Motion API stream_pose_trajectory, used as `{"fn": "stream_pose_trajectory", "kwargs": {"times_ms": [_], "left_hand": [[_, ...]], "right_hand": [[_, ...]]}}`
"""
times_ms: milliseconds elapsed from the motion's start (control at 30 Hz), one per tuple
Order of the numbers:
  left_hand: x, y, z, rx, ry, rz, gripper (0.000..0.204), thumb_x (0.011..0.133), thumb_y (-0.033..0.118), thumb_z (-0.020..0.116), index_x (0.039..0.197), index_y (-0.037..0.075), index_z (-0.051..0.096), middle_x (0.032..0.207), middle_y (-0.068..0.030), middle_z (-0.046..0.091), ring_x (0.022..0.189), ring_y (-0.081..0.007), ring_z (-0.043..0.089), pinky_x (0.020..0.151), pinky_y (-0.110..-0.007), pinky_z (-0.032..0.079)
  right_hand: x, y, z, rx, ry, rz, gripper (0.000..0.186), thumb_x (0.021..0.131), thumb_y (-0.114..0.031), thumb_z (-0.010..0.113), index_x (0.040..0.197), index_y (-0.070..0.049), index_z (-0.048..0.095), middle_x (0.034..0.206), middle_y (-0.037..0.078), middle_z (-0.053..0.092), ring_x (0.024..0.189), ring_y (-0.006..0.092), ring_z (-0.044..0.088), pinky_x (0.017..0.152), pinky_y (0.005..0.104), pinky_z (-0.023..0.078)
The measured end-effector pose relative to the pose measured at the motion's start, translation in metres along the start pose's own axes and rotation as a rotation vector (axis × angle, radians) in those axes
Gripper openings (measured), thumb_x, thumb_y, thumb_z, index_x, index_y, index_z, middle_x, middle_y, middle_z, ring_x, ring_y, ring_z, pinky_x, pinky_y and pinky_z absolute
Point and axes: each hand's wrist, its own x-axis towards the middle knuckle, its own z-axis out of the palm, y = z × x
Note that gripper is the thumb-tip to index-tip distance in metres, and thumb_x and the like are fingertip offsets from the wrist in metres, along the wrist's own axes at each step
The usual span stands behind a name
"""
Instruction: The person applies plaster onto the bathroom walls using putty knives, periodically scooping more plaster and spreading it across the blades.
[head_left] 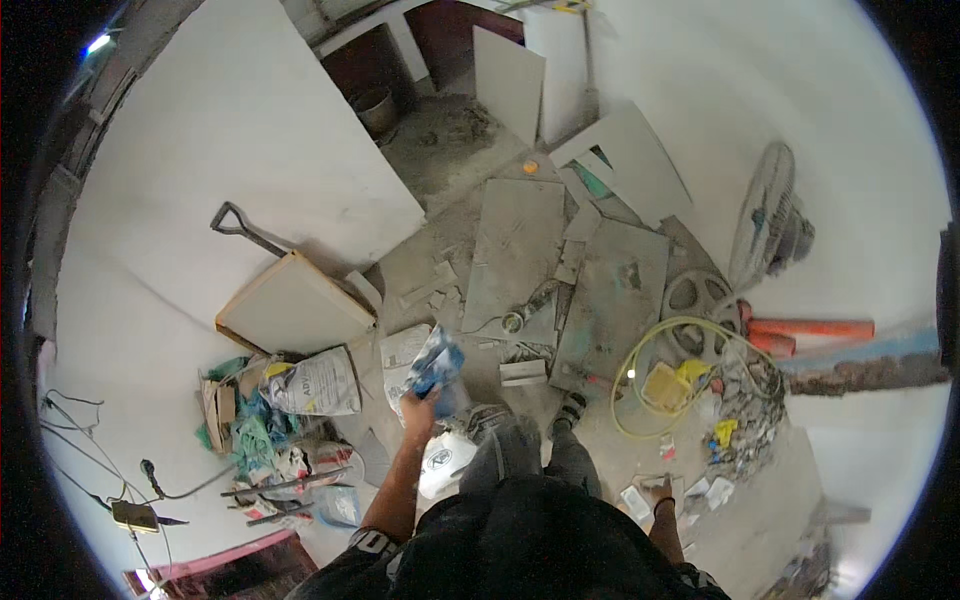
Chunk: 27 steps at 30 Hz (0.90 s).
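Observation:
My left hand (418, 410) is closed around the near end of a flat blue tool (437, 362), smeared with white like a plastering trowel; its exact kind is unclear. The tool is raised in front of my left leg, over a pale sack (405, 350) on the floor. Below that hand, a white bag or bucket with a dark mark (446, 462) stands by my leg. My right hand (658, 488) hangs low at my right side, near small white pieces (635, 502). Its fingers are too small and unclear to show whether they hold anything.
Large grey boards (515, 240) and broken scraps cover the dusty floor ahead. A grinder-like power tool (514, 321) lies on one board. To the right are a coiled yellow-green hose (622, 385), a fan (765, 215) and rubble. At left stand a printed sack (315, 385) and a shovel handle (245, 228).

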Motion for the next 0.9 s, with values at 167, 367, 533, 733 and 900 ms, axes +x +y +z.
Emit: {"fn": "stream_pose_trajectory", "kwargs": {"times_ms": [167, 367, 533, 733, 900], "left_hand": [[0.014, 0.129, 0.054, -0.634, -0.101, -0.134, 0.023, 0.074, 0.006, 0.065, 0.093, -0.004, 0.058, 0.082, -0.0049, 0.06, 0.071, -0.0121, 0.055, 0.065, -0.024, 0.043], [0.09, 0.186, 0.169, -0.662, -0.325, -0.275, 0.027, 0.077, 0.008, 0.063, 0.098, -0.006, 0.054, 0.089, -0.0096, 0.059, 0.075, -0.0171, 0.057, 0.068, -0.032, 0.046], [0.181, 0.288, 0.21, -1.108, -0.947, -0.473, 0.022, 0.078, 0.013, 0.061, 0.097, 0.004, 0.054, 0.087, -0.0021, 0.058, 0.083, -0.0131, 0.054, 0.078, -0.028, 0.043], [0.363, 0.319, 0.255, -0.739, -0.917, -0.255, 0.032, 0.072, 0.023, 0.07, 0.093, 0.002, 0.057, 0.083, -0.0048, 0.06, 0.069, -0.0149, 0.055, 0.067, -0.029, 0.045], [0.521, 0.364, 0.19, -0.509, -0.868, -0.081, 0.042, 0.069, 0.025, 0.072, 0.094, -0.003, 0.055, 0.081, -0.0061, 0.06, 0.073, -0.0146, 0.052, 0.068, -0.03, 0.042]], "right_hand": [[0.097, -0.125, -0.08, -0.289, 0.294, -0.109, 0.089, 0.063, -0.001, 0.067, 0.136, -0.011, 0.018, 0.11, 0.013, 0.053, 0.09, 0.0251, 0.057, 0.076, 0.0387, 0.048], [0.126, -0.326, -0.14, 0.997, -0.393, -0.14, 0.065, 0.081, -0.021, 0.053, 0.136, -0.014, 0.019, 0.115, 0.01, 0.047, 0.089, 0.0251, 0.055, 0.077, 0.0357, 0.046], [0.067, -0.59, -0.163, 1.162, -0.873, -0.644, 0.074, 0.08, -0.034, 0.056, 0.138, -0.012, 0.015, 0.135, 0.013, 0.029, 0.117, 0.0289, 0.036, 0.093, 0.0403, 0.033], [0.204, -0.76, -0.078, 1.403, -0.531, -0.437, 0.055, 0.086, -0.035, 0.051, 0.125, 0.001, 0.035, 0.11, 0.006, 0.053, 0.097, 0.015, 0.051, 0.084, 0.0269, 0.042], [0.207, -0.957, -0.041, 1.289, -1.19, -0.753, 0.035, 0.092, -0.027, 0.038, 0.115, -0.001, 0.046, 0.103, 0.008, 0.057, 0.097, 0.0213, 0.052, 0.086, 0.0353, 0.042]]}}
